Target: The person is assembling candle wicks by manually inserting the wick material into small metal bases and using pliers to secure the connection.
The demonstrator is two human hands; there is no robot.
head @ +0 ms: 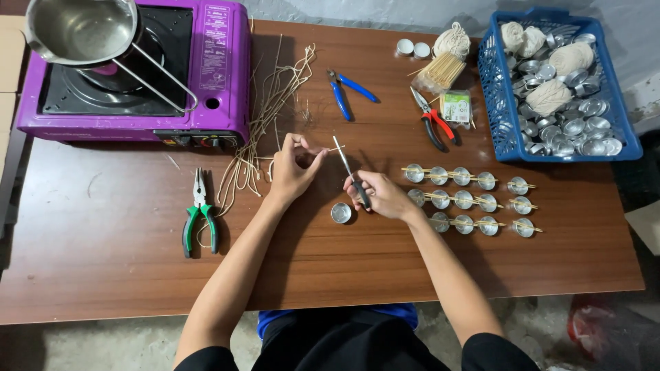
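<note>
Wick (335,148), pinched in the closed left hand (294,168) at mid-desk, meets scissors (350,173) gripped by the right hand (382,195); a slip could nick fingertips (blades sit close). An empty tin cup (341,213) lies beside them; loose wick strands (265,124) trail toward the far-left stove (137,69) and could snag.

Brown wood-grain table (103,261) fills most of view, seen from above. Pale grey wall (412,10) along far edge, patchy and worn. Rough grey concrete floor (137,343) below near edge. Cardboard box corner (650,223) at right. Even, soft indoor light, faint shadows.
</note>
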